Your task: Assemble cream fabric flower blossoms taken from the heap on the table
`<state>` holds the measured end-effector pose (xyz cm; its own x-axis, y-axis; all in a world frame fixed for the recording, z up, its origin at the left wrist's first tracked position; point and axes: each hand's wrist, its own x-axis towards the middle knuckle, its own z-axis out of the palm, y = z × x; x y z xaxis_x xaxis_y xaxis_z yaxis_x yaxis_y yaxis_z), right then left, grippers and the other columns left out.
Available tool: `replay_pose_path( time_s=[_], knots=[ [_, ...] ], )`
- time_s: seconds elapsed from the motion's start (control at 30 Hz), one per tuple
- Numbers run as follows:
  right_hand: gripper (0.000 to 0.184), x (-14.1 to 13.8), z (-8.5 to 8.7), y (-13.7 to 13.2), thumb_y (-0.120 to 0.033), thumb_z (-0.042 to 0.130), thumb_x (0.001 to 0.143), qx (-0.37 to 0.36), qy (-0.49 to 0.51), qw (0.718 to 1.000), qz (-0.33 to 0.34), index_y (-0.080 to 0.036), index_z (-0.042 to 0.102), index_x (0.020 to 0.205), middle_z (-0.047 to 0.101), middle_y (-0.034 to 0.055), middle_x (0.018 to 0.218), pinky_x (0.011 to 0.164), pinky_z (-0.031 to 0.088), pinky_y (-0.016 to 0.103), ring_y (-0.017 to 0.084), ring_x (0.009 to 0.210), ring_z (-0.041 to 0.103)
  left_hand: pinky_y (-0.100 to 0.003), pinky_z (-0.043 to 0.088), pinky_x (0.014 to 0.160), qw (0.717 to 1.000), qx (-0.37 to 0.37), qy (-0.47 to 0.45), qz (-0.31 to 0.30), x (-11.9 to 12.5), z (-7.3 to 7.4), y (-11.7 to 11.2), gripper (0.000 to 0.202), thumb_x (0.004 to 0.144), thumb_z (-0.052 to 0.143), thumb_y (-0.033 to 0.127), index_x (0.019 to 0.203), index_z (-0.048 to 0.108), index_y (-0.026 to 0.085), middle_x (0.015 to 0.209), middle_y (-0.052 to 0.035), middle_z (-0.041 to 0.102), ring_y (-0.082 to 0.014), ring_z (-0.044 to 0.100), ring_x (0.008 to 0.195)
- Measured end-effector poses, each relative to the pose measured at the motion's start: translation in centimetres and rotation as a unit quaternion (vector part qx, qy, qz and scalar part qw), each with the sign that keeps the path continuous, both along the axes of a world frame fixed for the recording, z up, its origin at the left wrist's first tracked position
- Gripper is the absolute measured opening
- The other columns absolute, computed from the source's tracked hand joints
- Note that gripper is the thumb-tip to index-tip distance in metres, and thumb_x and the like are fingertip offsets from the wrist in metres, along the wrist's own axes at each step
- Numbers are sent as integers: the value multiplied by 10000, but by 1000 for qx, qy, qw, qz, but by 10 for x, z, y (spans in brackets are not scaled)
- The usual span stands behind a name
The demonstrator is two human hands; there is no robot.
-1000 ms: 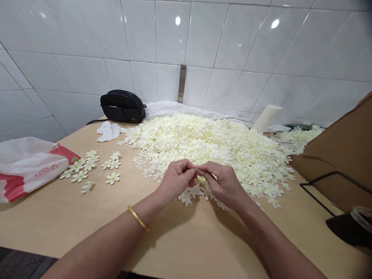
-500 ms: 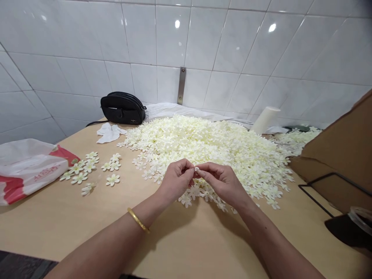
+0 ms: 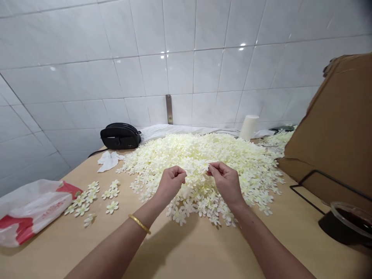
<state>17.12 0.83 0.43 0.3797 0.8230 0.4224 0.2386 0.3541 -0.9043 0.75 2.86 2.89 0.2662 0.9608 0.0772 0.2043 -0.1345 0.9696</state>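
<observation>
Over the near side of a big heap of pale cream artificial flowers (image 3: 200, 151), my two hands are held apart. My left hand (image 3: 171, 183) is closed, thumb and forefinger pinched together. Whatever lies in that pinch is too small to make out against the pale petals. To its right, my right hand (image 3: 228, 183) also pinches with thumb and forefinger, its fingertips towards the left hand. A small whitish bit may show at those tips, but it blends into the flowers behind. Loose flowers (image 3: 180, 215) lie on the table below and between the hands.
Several separate flowers (image 3: 112, 207) lie left, beside a red and white plastic bag (image 3: 37, 209). Behind are a black pouch (image 3: 120, 135), crumpled tissue (image 3: 109, 161) and a white cone (image 3: 249, 127). At right stand a cardboard box (image 3: 328, 128), a black wire frame (image 3: 308, 201) and a dark cup (image 3: 345, 223).
My hands, which met at the fingertips around a small white piece, have drawn apart sideways. The camera view has tilted upward, so the table things sit lower in the picture.
</observation>
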Motion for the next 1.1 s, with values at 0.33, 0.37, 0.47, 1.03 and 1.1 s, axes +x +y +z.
replay_pose_path(
  time_s=[0.33,0.37,0.47,1.03,1.1],
  knots=[
    [208,2,-1,3,-334,520,729,-9,57,998,25,-132,569,725,577,20,619,604,479,294,147,595,574,-195,266,432,992,112,41,41,18,12,10,161,669,516,291,579,502,159,471,44,399,-70,351,440],
    [188,0,2,-1,-316,513,737,-2,37,999,21,-138,572,736,581,26,645,617,472,295,152,623,573,-200,299,447,995,93,23,21,19,12,4,184,676,521,310,581,516,152,484,34,425,-74,380,451],
    [144,-6,8,-11,-220,456,778,61,-111,992,4,-157,585,790,580,53,757,681,447,305,165,727,549,-235,405,559,995,-31,-80,-50,24,11,-9,243,689,534,359,663,578,121,597,-19,535,-99,492,543],
    [299,-21,1,-17,-92,362,797,79,-271,942,181,-187,560,1000,562,77,901,699,459,296,159,817,533,-243,421,604,967,-136,-214,-40,2,-11,-12,105,659,596,213,674,570,112,615,-7,561,-82,513,548],
    [284,-24,0,-18,-105,370,802,69,-255,947,182,-192,569,986,573,68,879,689,461,290,153,796,544,-241,419,594,964,-149,-217,-40,-3,-12,-14,98,653,595,207,674,565,116,618,-11,568,-86,517,549]
  ],
)
